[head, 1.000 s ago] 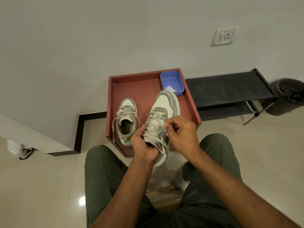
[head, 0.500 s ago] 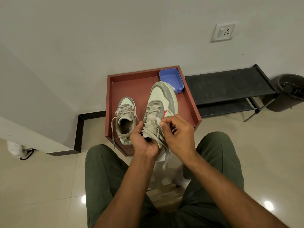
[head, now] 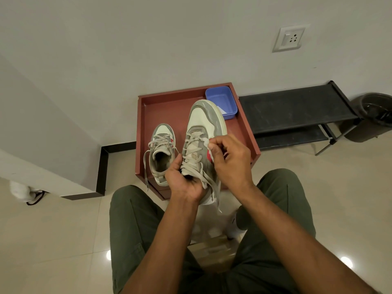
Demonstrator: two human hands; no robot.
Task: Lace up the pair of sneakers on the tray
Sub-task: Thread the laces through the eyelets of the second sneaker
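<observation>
A red-brown tray (head: 161,107) stands against the wall. One grey-and-cream sneaker (head: 161,152) rests on its left part, laces loose over the tray's edge. The second sneaker (head: 203,122) is lifted above the tray, toe pointing away from me. My left hand (head: 183,182) grips it at the heel and collar from the left. My right hand (head: 230,158) pinches a pale lace (head: 205,142) at the right side of the eyelets. Loose lace ends hang down below the heel.
A blue plastic tub (head: 222,98) sits in the tray's far right corner. A black shoe rack (head: 294,115) stands to the right, a dark bin (head: 375,115) beyond it. My knees in green trousers frame a cardboard box (head: 212,253) on the tiled floor.
The held sneaker has risen and tilted further toward the wall. My right hand has shifted from the middle of the lacing to its upper right side, pulling lace outward.
</observation>
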